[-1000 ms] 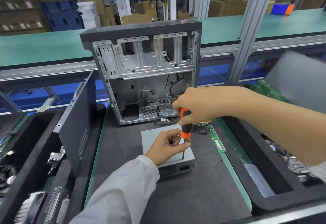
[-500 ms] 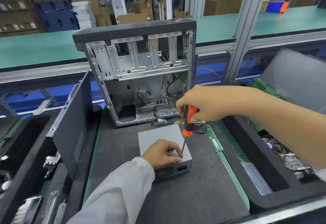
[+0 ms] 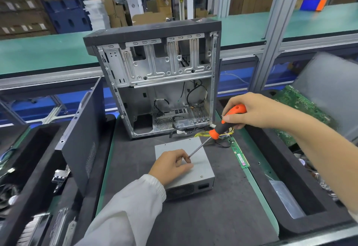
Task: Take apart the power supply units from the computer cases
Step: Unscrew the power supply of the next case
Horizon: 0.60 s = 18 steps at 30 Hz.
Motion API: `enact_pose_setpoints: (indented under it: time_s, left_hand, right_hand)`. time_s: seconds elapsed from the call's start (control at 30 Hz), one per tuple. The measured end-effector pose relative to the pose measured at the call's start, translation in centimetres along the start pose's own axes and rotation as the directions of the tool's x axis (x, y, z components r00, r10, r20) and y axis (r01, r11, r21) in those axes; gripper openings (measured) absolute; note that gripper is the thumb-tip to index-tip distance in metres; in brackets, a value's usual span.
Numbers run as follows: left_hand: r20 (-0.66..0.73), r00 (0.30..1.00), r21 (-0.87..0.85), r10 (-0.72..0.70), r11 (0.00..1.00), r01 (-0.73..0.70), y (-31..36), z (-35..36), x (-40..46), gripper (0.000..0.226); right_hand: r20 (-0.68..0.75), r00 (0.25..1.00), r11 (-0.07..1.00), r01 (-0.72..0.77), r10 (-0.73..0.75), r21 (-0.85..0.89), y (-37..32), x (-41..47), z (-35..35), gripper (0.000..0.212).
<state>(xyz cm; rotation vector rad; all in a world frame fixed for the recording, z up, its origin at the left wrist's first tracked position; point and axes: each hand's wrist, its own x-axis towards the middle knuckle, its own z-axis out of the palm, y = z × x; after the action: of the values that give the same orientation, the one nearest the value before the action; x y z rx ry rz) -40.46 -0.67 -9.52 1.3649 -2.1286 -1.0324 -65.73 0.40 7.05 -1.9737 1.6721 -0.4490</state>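
Unscrewing the lid of the power supply unit [image 3: 195, 160] (out of the computer case [image 3: 155, 79], on the counter [image 3: 222, 213]): right hand [image 3: 257, 110] gripping the tilted screwdriver [image 3: 222, 127], left hand [image 3: 172, 164] pinching at its tip, likely lifting off a loosened screw next.

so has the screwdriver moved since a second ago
Yes. The screwdriver stood nearly upright over the power supply; now it leans, handle swung right and toward the case in the right hand, tip by the left hand's fingers.
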Motion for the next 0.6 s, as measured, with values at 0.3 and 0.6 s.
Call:
enact_pose_setpoints:
  time_s: [0.3, 0.6]
  left_hand:
    - [0.131, 0.99, 0.507, 0.057, 0.854, -0.116, 2.8, 1.2, 0.4, 0.038]
    - [0.418, 0.889, 0.699, 0.189, 0.558, -0.447, 3.6, 2.0, 1.0, 0.032]
  right_hand:
    - [-0.177, 0.957, 0.916, -0.152, 0.231, 0.371, 2.3, 0.6, 3.1, 0.024]
    - [-0.204, 0.963, 0.931, -0.097, 0.177, 0.352, 2.1, 0.6, 2.2, 0.023]
